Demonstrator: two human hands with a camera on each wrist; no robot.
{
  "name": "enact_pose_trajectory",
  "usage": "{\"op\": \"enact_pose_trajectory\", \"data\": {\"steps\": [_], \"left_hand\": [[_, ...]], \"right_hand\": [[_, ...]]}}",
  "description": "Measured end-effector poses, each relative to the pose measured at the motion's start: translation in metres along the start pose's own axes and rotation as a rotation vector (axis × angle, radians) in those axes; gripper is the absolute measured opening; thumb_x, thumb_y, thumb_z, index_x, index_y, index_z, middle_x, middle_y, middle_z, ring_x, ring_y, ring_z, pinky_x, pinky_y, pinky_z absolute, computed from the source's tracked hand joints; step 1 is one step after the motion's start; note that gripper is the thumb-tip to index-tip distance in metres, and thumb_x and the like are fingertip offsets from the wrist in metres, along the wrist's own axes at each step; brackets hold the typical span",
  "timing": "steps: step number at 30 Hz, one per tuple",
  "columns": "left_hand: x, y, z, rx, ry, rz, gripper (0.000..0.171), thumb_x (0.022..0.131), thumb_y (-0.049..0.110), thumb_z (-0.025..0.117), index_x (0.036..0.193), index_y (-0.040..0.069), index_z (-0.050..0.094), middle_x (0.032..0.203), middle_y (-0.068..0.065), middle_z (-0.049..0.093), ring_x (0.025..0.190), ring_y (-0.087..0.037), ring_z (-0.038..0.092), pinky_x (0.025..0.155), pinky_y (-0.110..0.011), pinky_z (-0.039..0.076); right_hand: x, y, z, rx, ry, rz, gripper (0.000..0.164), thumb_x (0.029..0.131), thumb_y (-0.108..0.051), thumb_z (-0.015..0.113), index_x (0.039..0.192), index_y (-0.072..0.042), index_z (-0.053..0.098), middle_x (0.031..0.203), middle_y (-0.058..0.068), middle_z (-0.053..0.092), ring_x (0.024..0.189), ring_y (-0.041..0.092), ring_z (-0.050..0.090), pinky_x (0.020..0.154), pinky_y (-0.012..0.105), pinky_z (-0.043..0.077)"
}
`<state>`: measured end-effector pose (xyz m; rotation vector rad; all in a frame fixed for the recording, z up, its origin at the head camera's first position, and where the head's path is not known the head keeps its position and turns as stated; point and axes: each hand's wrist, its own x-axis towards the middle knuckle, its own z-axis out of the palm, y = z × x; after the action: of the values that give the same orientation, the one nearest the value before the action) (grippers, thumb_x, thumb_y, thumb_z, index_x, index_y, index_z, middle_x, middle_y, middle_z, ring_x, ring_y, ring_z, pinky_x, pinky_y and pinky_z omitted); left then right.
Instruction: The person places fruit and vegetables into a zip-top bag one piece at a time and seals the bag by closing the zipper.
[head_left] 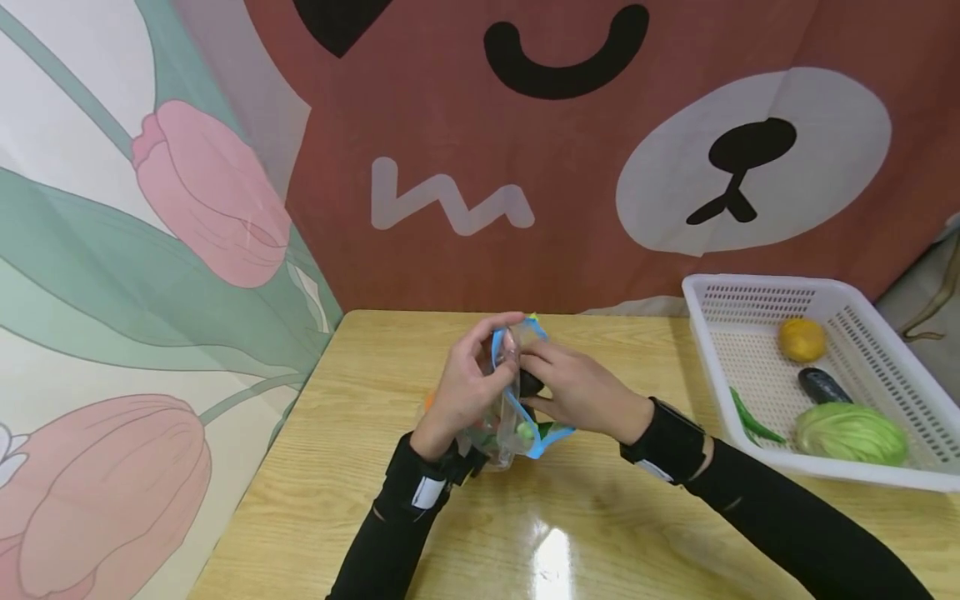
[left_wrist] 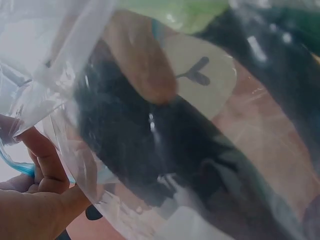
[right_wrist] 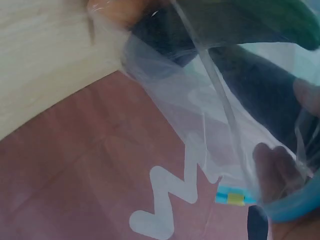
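Observation:
My left hand grips the side of a clear plastic zip bag near its blue-edged mouth. My right hand reaches into that mouth and holds a dark eggplant, partly hidden by the fingers and plastic. Seen through the film in the left wrist view, a fingertip lies on the dark eggplant. Other produce is in the bag: a green cucumber-like vegetable and something orange show in the right wrist view. Glare and folds blur the rest of the contents.
A white perforated basket stands to the right on the wooden table. It holds a yellow-orange round fruit, another dark eggplant, a pale green cabbage and green peppers. A printed cloth hangs behind.

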<state>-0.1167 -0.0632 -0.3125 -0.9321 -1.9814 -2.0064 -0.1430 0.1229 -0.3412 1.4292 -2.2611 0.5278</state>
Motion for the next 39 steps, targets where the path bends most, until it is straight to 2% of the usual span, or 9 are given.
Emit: {"op": "enact_pose_trajectory", "data": {"steps": [6,11,15,22,26,29,33,36,39], "left_hand": [[0.0,0.0,0.001,-0.003,-0.007,-0.018,0.042,0.087,-0.005,0.051,0.127,-0.012,0.048,0.087,-0.014,0.048,0.076,-0.013,0.045,0.067,-0.021,0.04],[0.001,0.001,0.001,-0.001,0.009,-0.011,0.042,0.086,-0.008,0.05,0.128,-0.01,0.049,0.087,-0.021,0.048,0.077,-0.013,0.046,0.068,-0.022,0.04],[0.001,0.0,0.0,0.007,0.012,0.005,0.042,0.085,-0.007,0.05,0.127,-0.01,0.049,0.087,-0.018,0.048,0.077,-0.013,0.046,0.066,-0.021,0.04],[0.001,-0.002,0.0,-0.001,0.0,0.029,0.046,0.081,-0.007,0.049,0.127,-0.01,0.049,0.087,-0.013,0.048,0.074,-0.014,0.044,0.065,-0.023,0.037],[0.001,-0.002,0.0,-0.027,0.006,0.012,0.046,0.081,-0.01,0.05,0.127,-0.01,0.049,0.088,-0.013,0.049,0.076,-0.014,0.045,0.066,-0.023,0.039],[0.002,-0.001,-0.002,-0.026,0.02,0.003,0.045,0.082,-0.01,0.05,0.127,-0.011,0.049,0.089,-0.013,0.049,0.077,-0.013,0.045,0.066,-0.022,0.039],[0.002,-0.001,-0.004,-0.009,0.03,0.016,0.045,0.082,-0.009,0.049,0.126,-0.013,0.048,0.088,-0.016,0.048,0.076,-0.013,0.045,0.065,-0.022,0.038],[0.002,-0.002,-0.005,-0.009,0.027,0.026,0.045,0.082,-0.008,0.049,0.126,-0.013,0.047,0.089,-0.017,0.047,0.077,-0.013,0.045,0.064,-0.022,0.038],[0.002,-0.003,-0.006,-0.015,0.025,0.029,0.045,0.082,-0.008,0.049,0.126,-0.013,0.047,0.089,-0.016,0.047,0.077,-0.013,0.045,0.064,-0.022,0.039]], "right_hand": [[0.007,-0.002,0.005,0.015,-0.117,0.064,0.028,0.084,-0.018,0.068,0.108,-0.006,0.058,0.1,0.004,0.043,0.075,0.013,0.039,0.06,0.024,0.036],[0.01,-0.002,0.007,0.078,-0.117,0.07,0.039,0.085,-0.017,0.067,0.119,-0.005,0.052,0.104,0.004,0.044,0.081,0.013,0.043,0.063,0.023,0.04],[0.009,-0.002,0.009,0.119,-0.123,0.061,0.047,0.084,-0.013,0.07,0.125,-0.004,0.05,0.103,0.005,0.05,0.083,0.013,0.052,0.066,0.025,0.045],[0.01,-0.006,0.008,0.176,-0.263,0.038,0.036,0.084,-0.007,0.069,0.118,-0.008,0.056,0.112,0.009,0.056,0.087,0.015,0.055,0.068,0.026,0.044],[0.006,-0.008,-0.001,0.165,-0.304,0.033,0.044,0.082,-0.009,0.071,0.123,-0.008,0.055,0.117,0.009,0.056,0.099,0.017,0.055,0.076,0.028,0.046],[0.001,-0.007,-0.013,0.153,-0.265,0.031,0.048,0.079,-0.008,0.075,0.123,-0.005,0.057,0.117,0.007,0.057,0.105,0.019,0.055,0.081,0.03,0.049],[-0.01,-0.001,-0.029,0.128,-0.111,0.041,0.04,0.073,-0.004,0.078,0.111,-0.004,0.064,0.109,0.005,0.059,0.097,0.019,0.058,0.076,0.031,0.05],[-0.021,0.01,-0.04,0.091,0.006,0.075,0.035,0.071,-0.003,0.079,0.104,-0.005,0.066,0.102,0.003,0.059,0.092,0.018,0.058,0.074,0.032,0.05],[-0.034,0.021,-0.052,0.047,0.062,0.135,0.035,0.07,-0.002,0.079,0.103,-0.005,0.066,0.1,0.004,0.059,0.092,0.02,0.058,0.074,0.036,0.05]]}}
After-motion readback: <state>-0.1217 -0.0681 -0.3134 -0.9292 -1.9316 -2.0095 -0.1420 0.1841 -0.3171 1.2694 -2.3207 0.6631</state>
